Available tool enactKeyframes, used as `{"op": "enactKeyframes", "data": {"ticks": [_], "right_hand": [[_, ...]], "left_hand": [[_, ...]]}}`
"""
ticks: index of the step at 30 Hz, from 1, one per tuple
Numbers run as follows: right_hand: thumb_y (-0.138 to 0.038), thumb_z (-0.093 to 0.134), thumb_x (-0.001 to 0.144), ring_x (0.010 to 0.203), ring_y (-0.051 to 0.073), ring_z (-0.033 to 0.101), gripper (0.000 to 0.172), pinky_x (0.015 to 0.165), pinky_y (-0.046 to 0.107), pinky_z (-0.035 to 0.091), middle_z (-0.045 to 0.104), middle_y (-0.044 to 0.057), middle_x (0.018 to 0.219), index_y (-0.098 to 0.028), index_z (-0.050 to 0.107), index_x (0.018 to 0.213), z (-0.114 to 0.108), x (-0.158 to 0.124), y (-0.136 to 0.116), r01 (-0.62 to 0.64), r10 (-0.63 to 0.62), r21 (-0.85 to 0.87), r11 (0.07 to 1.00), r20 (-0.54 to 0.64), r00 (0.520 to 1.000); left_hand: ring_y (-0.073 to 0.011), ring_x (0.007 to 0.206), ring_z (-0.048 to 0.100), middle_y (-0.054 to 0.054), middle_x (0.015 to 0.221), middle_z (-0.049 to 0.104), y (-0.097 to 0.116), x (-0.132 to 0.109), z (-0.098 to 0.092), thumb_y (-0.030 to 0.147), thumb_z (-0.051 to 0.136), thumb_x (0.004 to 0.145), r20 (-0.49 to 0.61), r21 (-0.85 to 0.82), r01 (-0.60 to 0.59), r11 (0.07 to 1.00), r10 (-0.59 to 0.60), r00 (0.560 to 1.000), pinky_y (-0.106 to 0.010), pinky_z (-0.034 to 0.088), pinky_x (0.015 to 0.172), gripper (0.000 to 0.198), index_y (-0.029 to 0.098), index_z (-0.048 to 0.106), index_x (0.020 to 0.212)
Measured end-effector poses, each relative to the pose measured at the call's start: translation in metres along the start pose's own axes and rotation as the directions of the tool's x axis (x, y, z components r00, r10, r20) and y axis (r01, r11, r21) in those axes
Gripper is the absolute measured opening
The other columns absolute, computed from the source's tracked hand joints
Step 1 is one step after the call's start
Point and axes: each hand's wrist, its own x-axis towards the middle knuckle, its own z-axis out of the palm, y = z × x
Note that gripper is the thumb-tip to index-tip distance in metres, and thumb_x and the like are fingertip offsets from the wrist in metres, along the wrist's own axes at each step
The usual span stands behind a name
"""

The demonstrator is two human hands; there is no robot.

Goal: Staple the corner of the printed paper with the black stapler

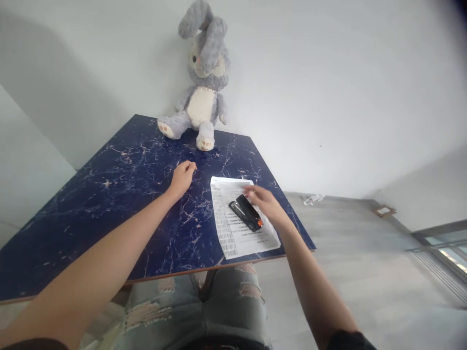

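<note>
A black stapler (245, 213) with an orange-red piece at one end lies on its side on printed sheets of paper (228, 238). My right hand (263, 200) hovers beside the stapler's upper end, its fingers stretched out and somewhat blurred. Whether the fingertips touch the stapler is not clear. To the left of the paper, my left hand (183, 176) rests on the dark blue marbled table (109, 204), fingers curled in and nothing seen in them.
A grey plush rabbit (202, 102) sits at the table's far edge against the white wall. Down on the floor to the right lie a clear plastic item (314, 199) and a brown box-like object (384, 211). The table's front edge is close to my legs.
</note>
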Motion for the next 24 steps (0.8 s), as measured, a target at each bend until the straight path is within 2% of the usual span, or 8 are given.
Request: {"op": "enactKeyframes", "data": {"ticks": [2, 4, 7, 9, 13, 16, 20, 24], "right_hand": [[-0.060, 0.041, 0.107, 0.136, 0.032, 0.058, 0.057, 0.115, 0.048, 0.046, 0.061, 0.017, 0.145, -0.019, 0.064, 0.140, 0.001, 0.016, 0.021, 0.116, -0.134, -0.131, 0.985, -0.137, 0.981], [-0.053, 0.041, 0.107, 0.156, 0.033, 0.037, 0.059, 0.127, 0.050, 0.032, 0.041, 0.019, 0.165, -0.014, 0.058, 0.148, 0.013, 0.040, 0.040, 0.179, -0.197, -0.301, 0.937, -0.032, 0.980], [-0.046, 0.037, 0.108, 0.164, 0.036, 0.017, 0.067, 0.132, 0.055, 0.019, 0.025, 0.024, 0.173, -0.005, 0.042, 0.161, 0.047, 0.080, 0.053, 0.087, -0.028, -0.486, 0.870, 0.127, 0.991], [-0.046, 0.034, 0.109, 0.164, 0.037, 0.015, 0.072, 0.132, 0.056, 0.016, 0.021, 0.028, 0.172, 0.001, 0.034, 0.163, 0.072, 0.104, 0.044, 0.027, 0.054, -0.550, 0.835, 0.130, 0.990], [-0.043, 0.029, 0.110, 0.164, 0.038, 0.009, 0.075, 0.132, 0.055, 0.012, 0.014, 0.030, 0.172, 0.008, 0.027, 0.164, 0.120, 0.143, -0.013, 0.040, 0.043, -0.539, 0.842, 0.140, 0.989], [-0.040, 0.027, 0.110, 0.165, 0.036, 0.005, 0.075, 0.133, 0.052, 0.007, 0.006, 0.028, 0.174, 0.010, 0.022, 0.165, 0.161, 0.171, -0.076, 0.134, -0.022, -0.455, 0.880, 0.243, 0.970], [-0.041, 0.025, 0.109, 0.165, 0.037, 0.000, 0.077, 0.132, 0.057, 0.004, 0.001, 0.026, 0.174, 0.011, 0.018, 0.165, 0.223, 0.202, -0.153, 0.163, -0.039, -0.379, 0.911, 0.314, 0.949], [-0.040, 0.024, 0.108, 0.165, 0.036, -0.002, 0.074, 0.131, 0.059, 0.001, 0.001, 0.022, 0.175, 0.007, 0.020, 0.166, 0.261, 0.218, -0.191, 0.273, -0.163, -0.308, 0.911, 0.340, 0.926]], "left_hand": [[-0.0144, 0.055, 0.041, 0.002, 0.058, 0.042, 0.000, 0.009, -0.009, 0.051, 0.056, 0.095, -0.003, -0.223, 0.088, 0.971, -0.091, 0.996, -0.029, 0.033, 0.055, 0.043, 0.023, 0.048, 0.064], [-0.0098, 0.047, 0.028, 0.006, 0.056, 0.030, -0.001, 0.020, -0.027, 0.048, 0.059, 0.093, 0.056, -0.443, 0.157, 0.883, -0.147, 0.987, -0.027, 0.026, 0.049, 0.049, 0.023, 0.033, 0.059], [-0.0075, 0.045, 0.019, 0.007, 0.055, 0.019, -0.006, 0.035, -0.071, 0.043, 0.061, 0.092, 0.111, -0.619, 0.181, 0.764, -0.143, 0.983, -0.024, 0.023, 0.045, 0.057, 0.022, 0.019, 0.059], [-0.0081, 0.045, 0.017, 0.007, 0.054, 0.016, -0.011, 0.040, -0.104, 0.045, 0.058, 0.093, 0.025, -0.692, 0.097, 0.715, -0.110, 0.994, -0.024, 0.025, 0.043, 0.060, 0.021, 0.014, 0.061], [-0.0093, 0.047, 0.017, 0.005, 0.054, 0.013, -0.021, 0.037, -0.153, 0.051, 0.049, 0.099, -0.318, -0.716, -0.242, 0.655, 0.003, 0.948, -0.024, 0.026, 0.044, 0.062, 0.020, 0.009, 0.065], [-0.0095, 0.049, 0.016, 0.004, 0.055, 0.013, -0.021, 0.029, -0.181, 0.057, 0.044, 0.103, -0.457, -0.598, -0.402, 0.693, 0.116, 0.882, -0.026, 0.022, 0.047, 0.063, 0.019, 0.009, 0.067], [-0.0108, 0.047, 0.008, 0.003, 0.053, 0.004, -0.014, 0.018, -0.218, 0.061, 0.023, 0.112, -0.548, -0.282, -0.531, 0.799, 0.320, 0.773, -0.034, 0.007, 0.050, 0.059, 0.019, 0.011, 0.073], [-0.0141, 0.050, -0.008, 0.000, 0.059, -0.007, -0.011, 0.013, -0.235, 0.060, -0.001, 0.112, -0.578, -0.070, -0.610, 0.789, 0.466, 0.670, -0.041, -0.004, 0.055, 0.054, 0.019, 0.008, 0.077]]}}
